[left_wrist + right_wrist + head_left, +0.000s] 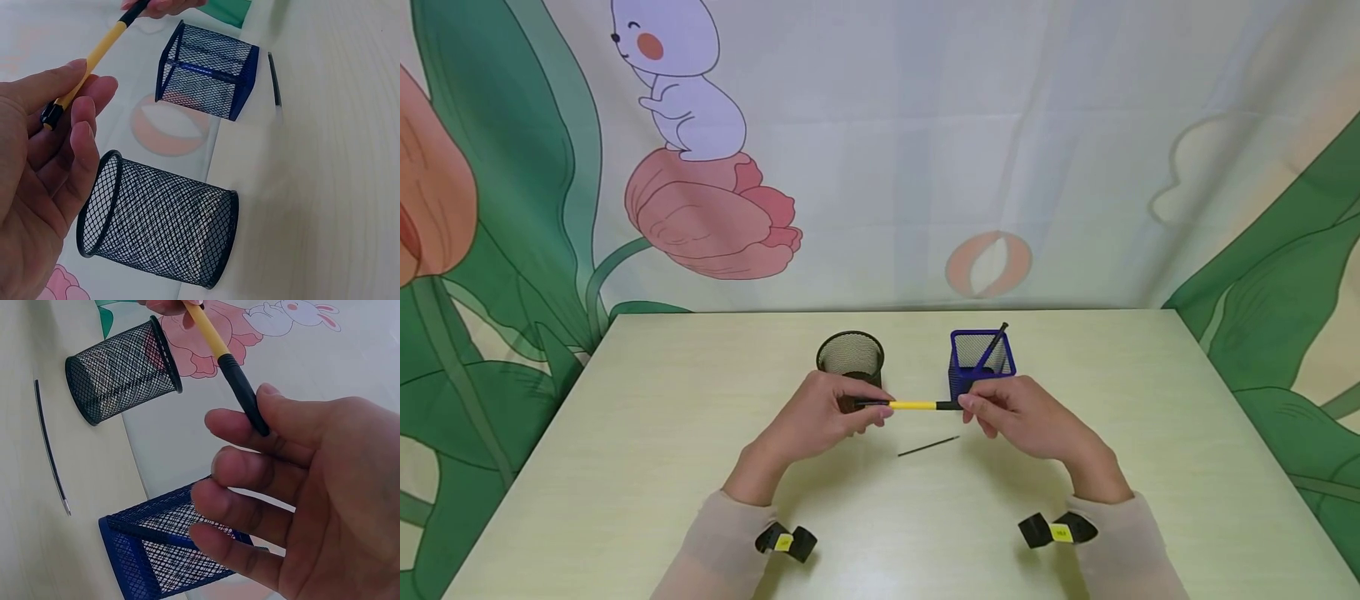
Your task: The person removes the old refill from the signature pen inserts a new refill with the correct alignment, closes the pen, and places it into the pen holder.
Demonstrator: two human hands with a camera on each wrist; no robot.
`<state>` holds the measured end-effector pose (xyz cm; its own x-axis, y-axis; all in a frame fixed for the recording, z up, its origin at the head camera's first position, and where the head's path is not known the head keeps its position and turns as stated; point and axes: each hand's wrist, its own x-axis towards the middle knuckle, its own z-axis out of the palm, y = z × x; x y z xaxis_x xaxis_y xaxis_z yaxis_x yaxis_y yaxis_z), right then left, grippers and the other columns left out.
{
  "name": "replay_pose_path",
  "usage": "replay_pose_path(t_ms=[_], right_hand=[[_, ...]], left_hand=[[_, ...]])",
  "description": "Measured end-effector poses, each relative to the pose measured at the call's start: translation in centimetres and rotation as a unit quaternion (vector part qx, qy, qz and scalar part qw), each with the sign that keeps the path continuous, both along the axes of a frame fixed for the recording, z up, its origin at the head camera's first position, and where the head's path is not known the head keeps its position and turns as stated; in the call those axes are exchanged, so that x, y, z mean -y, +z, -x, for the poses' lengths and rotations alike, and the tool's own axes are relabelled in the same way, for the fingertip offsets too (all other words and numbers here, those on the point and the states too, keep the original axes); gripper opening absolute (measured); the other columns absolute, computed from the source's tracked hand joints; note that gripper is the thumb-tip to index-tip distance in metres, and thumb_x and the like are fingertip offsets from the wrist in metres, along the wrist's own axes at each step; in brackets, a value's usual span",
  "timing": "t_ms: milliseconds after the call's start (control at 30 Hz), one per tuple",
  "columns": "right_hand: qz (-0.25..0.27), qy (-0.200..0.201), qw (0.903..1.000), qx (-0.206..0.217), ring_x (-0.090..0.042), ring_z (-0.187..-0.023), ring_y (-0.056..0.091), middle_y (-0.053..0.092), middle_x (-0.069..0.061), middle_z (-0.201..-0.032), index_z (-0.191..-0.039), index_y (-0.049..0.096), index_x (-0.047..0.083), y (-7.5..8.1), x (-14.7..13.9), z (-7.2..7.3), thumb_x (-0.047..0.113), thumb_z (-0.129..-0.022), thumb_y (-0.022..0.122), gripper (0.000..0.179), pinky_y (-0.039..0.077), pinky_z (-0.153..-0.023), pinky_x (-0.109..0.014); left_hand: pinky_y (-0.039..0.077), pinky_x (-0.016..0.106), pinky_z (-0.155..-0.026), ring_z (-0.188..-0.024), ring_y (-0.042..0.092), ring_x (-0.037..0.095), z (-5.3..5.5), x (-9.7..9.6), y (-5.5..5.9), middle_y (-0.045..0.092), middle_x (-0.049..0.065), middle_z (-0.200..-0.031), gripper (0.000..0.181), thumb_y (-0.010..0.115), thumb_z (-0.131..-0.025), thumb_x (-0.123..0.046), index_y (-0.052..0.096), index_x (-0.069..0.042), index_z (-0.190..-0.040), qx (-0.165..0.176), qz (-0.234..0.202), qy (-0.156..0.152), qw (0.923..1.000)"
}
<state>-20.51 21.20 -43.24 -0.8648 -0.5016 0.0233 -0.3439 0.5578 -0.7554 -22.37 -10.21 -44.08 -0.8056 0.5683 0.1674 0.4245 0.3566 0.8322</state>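
Note:
Between my two hands a yellow pen (913,406) with a black grip section is held level over the table. My left hand (827,417) pinches its back end, the black-tipped one, between thumb and fingers. At the other end, the thumb and index finger of my right hand (1022,417) pinch the black grip section (237,384), with the other fingers loosely bent. A thin dark pen refill (928,446) lies on the table below the pen, nearer to me. It shows again as a dark refill (50,447) in the right wrist view.
Behind my left hand stands a round black mesh pen cup (165,219). A square blue mesh pen holder (952,367) stands behind my right hand, with a dark pen (992,347) leaning in it. A printed curtain (880,167) hangs at the table's far edge.

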Motion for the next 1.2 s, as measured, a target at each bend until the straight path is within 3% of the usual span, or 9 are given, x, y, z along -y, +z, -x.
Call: replay_pose_path(t_ms=[333,600,900,1067,1200], right_hand=[[-0.012,0.005,0.9999,0.003,-0.009,-0.061,0.040,0.059,0.004,-0.068,-0.077,0.066,0.020,0.1,-0.2,0.2,0.029,-0.108,0.057,0.034,0.033,-0.054,-0.021],[-0.006,0.002,1.0000,0.002,-0.009,-0.061,0.041,0.057,0.004,-0.068,-0.089,0.072,0.019,0.5,-0.6,0.3,0.028,-0.108,0.057,0.026,0.034,-0.053,-0.023],[-0.006,-0.009,0.9999,0.000,-0.010,-0.061,0.042,0.058,0.002,-0.071,-0.093,0.072,0.019,0.7,-1.0,0.6,0.029,-0.109,0.056,0.025,0.035,-0.054,-0.024],[-0.007,-0.023,0.9997,-0.007,-0.015,-0.070,0.053,0.063,0.002,-0.077,-0.098,0.074,0.017,0.9,-1.2,0.6,0.029,-0.108,0.057,0.024,0.043,-0.061,-0.027],[0.011,-0.035,0.9992,-0.016,-0.018,-0.081,0.063,0.069,0.000,-0.086,-0.104,0.075,0.016,1.1,-1.0,0.6,0.026,-0.107,0.060,0.019,0.052,-0.073,-0.029]], left_hand=[[0.060,0.028,-0.061,-0.066,0.071,0.015,0.3,0.1,-0.2,0.081,0.003,-0.087,0.016,0.076,-0.095,-0.016,0.081,-0.014,-0.110,0.015,-0.007,-0.001,0.9999],[0.060,0.029,-0.062,-0.067,0.072,0.025,0.4,0.3,-0.1,0.080,0.002,-0.086,0.015,0.075,-0.096,-0.015,0.082,-0.017,-0.109,0.025,-0.009,0.014,0.9995],[0.062,0.041,-0.063,-0.064,0.070,0.020,0.5,0.6,0.3,0.078,0.000,-0.081,0.012,0.077,-0.095,-0.016,0.082,-0.016,-0.105,0.024,-0.028,0.025,0.9990],[0.061,0.044,-0.063,-0.062,0.067,0.019,0.6,0.5,0.3,0.077,-0.003,-0.079,0.009,0.079,-0.094,-0.021,0.083,-0.019,-0.102,0.035,-0.049,0.038,0.9975],[0.061,0.040,-0.062,-0.061,0.065,0.017,0.7,0.5,0.2,0.078,0.010,-0.082,0.011,0.079,-0.094,-0.021,0.082,-0.016,-0.102,0.036,-0.067,0.057,0.9955]])
